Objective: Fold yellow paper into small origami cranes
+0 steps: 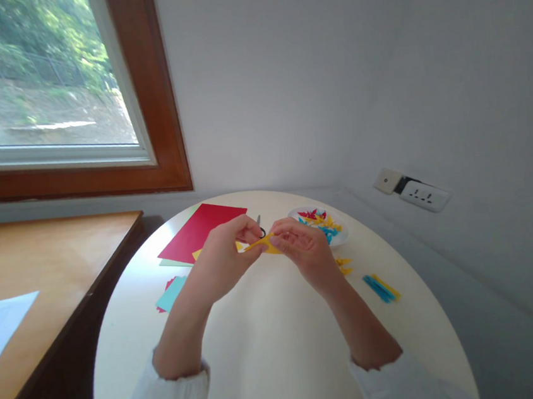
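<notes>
Between my two hands, above the middle of the round white table, is a piece of yellow paper. My left hand pinches its left end between thumb and fingers. On the other end, my right hand has its fingertips closed. Just behind the paper lies a pair of scissors, mostly hidden. A white plate with small red, yellow and blue folded paper pieces stands beyond my right hand. More yellow folded pieces lie beside my right wrist.
Red paper sheets lie at the back left, over paler and yellow ones. Small light-blue paper sits near my left forearm. Blue and yellow strips lie at the right. A wooden desk adjoins on the left; a wall socket is at right.
</notes>
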Demonstrator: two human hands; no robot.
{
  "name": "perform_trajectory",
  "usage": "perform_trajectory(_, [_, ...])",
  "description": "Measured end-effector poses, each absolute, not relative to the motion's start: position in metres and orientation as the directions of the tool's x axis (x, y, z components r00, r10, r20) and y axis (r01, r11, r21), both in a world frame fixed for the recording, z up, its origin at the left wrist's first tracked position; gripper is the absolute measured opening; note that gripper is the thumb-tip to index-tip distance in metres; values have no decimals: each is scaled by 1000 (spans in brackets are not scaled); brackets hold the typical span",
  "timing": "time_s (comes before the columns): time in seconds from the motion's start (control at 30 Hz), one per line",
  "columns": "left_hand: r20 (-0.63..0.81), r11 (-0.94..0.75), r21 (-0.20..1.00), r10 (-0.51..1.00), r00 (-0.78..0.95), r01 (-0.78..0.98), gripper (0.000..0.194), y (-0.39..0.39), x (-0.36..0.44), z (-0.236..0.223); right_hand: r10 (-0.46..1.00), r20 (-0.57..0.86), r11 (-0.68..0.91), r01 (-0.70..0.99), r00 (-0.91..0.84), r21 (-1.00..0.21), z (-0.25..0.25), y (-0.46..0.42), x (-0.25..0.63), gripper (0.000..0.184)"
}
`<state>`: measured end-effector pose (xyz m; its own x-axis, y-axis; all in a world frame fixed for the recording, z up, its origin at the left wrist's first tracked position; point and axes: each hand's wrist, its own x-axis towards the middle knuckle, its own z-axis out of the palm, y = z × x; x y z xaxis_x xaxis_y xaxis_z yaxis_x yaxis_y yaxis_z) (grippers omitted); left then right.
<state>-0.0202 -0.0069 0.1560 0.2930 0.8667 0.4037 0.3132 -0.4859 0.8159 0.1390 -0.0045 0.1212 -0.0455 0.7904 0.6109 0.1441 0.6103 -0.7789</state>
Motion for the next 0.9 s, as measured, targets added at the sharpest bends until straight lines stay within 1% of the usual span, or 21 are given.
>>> perform_trajectory(0.1, [397,-484,811,867,301,327,3,-6,-19,155,804,592,591,159,-46,-790,121,-6,138,7])
perform_trajectory(0.27, [372,-508,782,846,383,362,12,-5,-18,155,802,595,594,174,-54,-785,120,-6,136,6])
perform_trajectory(0.37, [357,-515,754,843,403,408,14,-5,-18,156,811,582,583,152,-54,-798,119,-5,135,7])
perform_trajectory(0.57, [307,-480,743,864,400,466,14,-7,-17,159,830,557,554,150,-23,-819,118,-6,133,9])
perform_trajectory(0.77, [301,-479,733,865,401,483,19,-5,-14,158,817,577,569,182,-13,-802,119,-7,133,9])
perform_trajectory(0.9, [325,-474,733,874,361,488,21,-5,-14,157,834,552,543,156,13,-825,120,-7,133,9])
